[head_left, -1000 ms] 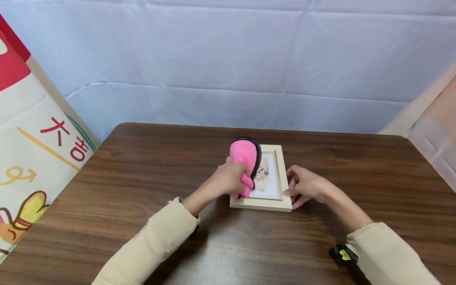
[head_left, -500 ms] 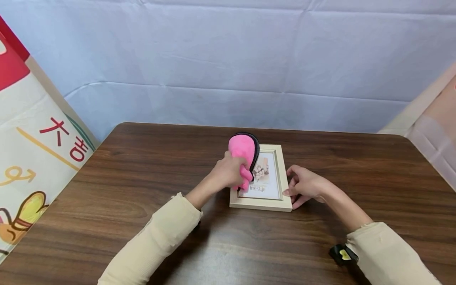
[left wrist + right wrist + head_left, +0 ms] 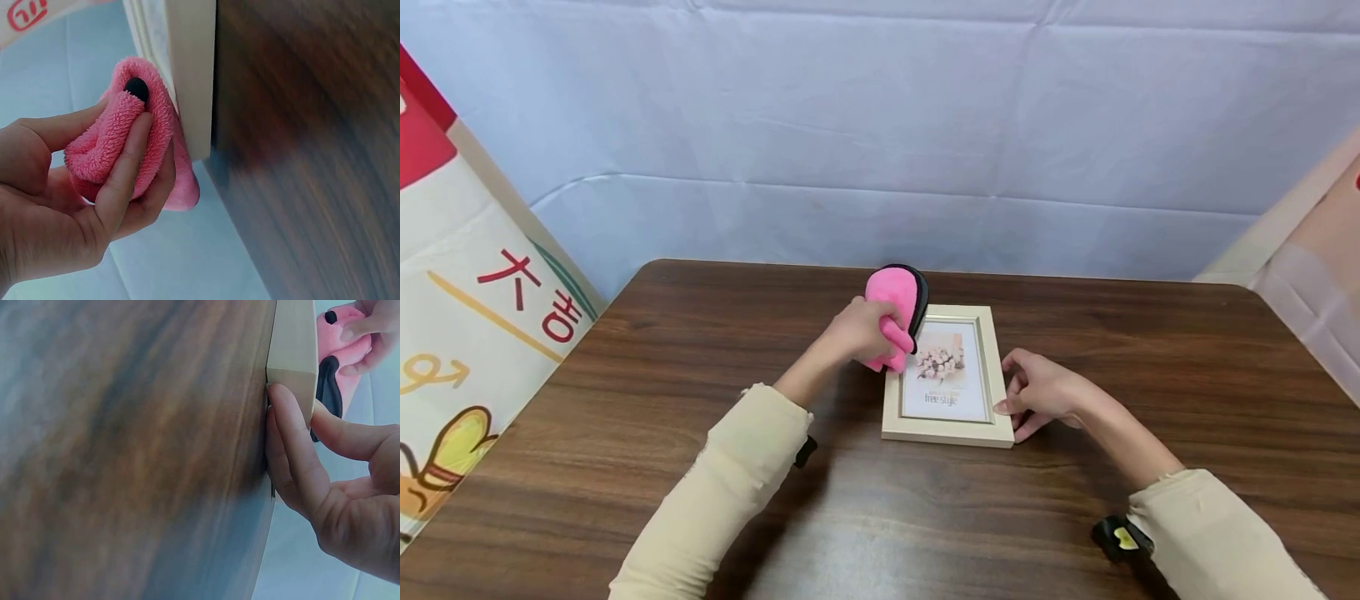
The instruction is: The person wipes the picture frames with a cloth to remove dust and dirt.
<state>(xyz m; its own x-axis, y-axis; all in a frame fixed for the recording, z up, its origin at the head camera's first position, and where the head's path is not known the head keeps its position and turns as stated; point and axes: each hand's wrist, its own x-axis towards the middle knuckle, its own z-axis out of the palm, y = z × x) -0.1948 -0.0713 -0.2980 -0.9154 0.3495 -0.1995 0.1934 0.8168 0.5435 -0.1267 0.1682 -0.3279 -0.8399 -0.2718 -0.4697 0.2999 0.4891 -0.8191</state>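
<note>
A cream picture frame (image 3: pixel 892 421) lies flat on the wooden table, a flower print and lettering behind its pane. My left hand (image 3: pixel 860 327) grips a pink terry cloth (image 3: pixel 891 286) with black edging, bunched between thumb and fingers. The cloth overlaps the frame's upper left corner in the head view. In the left wrist view the folded pink cloth (image 3: pixel 115 134) sits against the frame's side (image 3: pixel 194 81). My right hand (image 3: pixel 1048 387) holds the frame's lower right side, thumb on top and fingers along the outer edge, as the right wrist view shows the frame (image 3: pixel 292 344) pinched there.
Dark wood tabletop (image 3: pixel 715 358) extends around the frame on all sides. Behind its far edge hangs a pale blue cloth backdrop (image 3: pixel 850 117). A printed banner (image 3: pixel 467 275) with red characters hangs at the left.
My left hand and the pink cloth have moved up and left across the frame toward its upper left corner, uncovering the print. My right hand and the frame stay nearly in place.
</note>
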